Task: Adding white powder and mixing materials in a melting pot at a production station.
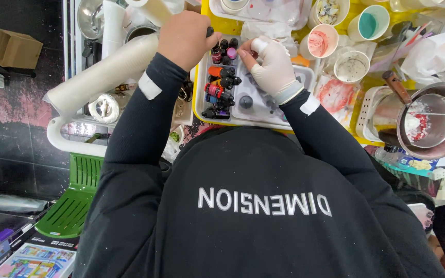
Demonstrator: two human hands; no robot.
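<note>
Both grips closed: left hand point(186, 38) on a dark bottle point(210, 32), gloved right hand point(273, 67) pinching a white cap point(258, 45).

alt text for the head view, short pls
Seen from above, a person in a black top reaches into a white tray of small dropper bottles: the bare left hand grips one, the white-gloved right hand pinches something small. Paper cups and a metal pot crowd the yellow table.

The left hand point(185, 37) covers whatever it grips among the small bottles point(221, 77). The white tray point(200, 105) is partly hidden by the black sweater point(243, 206). The metal pot point(439, 123) is cut off at the right edge.
</note>
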